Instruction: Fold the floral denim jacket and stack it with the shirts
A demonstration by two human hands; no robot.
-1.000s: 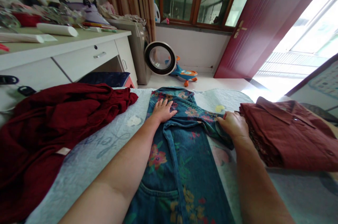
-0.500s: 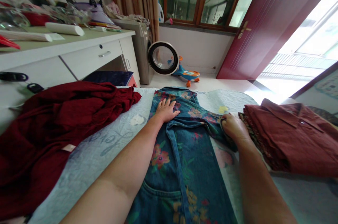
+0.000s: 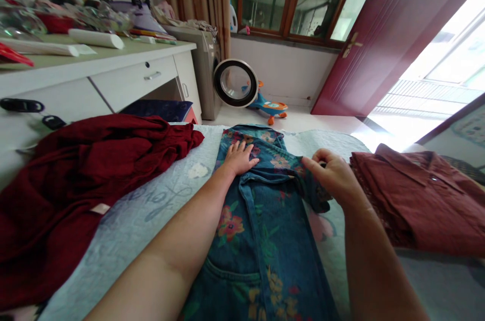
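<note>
A blue denim garment with a floral print (image 3: 284,230) lies lengthwise on the pale quilted bed cover (image 3: 170,200). My left hand (image 3: 240,158) rests flat on its upper part, fingers spread and holding nothing. At the right, my right hand (image 3: 329,172) is closed on the garment's sleeve, which is bunched and partly lifted below the fingers. Thumb and fingertips pinch the cloth near the sleeve's upper edge.
A dark red garment (image 3: 102,159) is heaped on the left. Folded rust-red clothes (image 3: 424,200) are stacked on the right. Beyond the bed stand a washing machine (image 3: 206,73) with its round door open, a blue-orange ride-on toy (image 3: 267,104), a cluttered desk (image 3: 132,66) and a red door (image 3: 352,33).
My right hand has moved a little left and up along the sleeve, drawing its end inward. My left hand stays in place on the garment.
</note>
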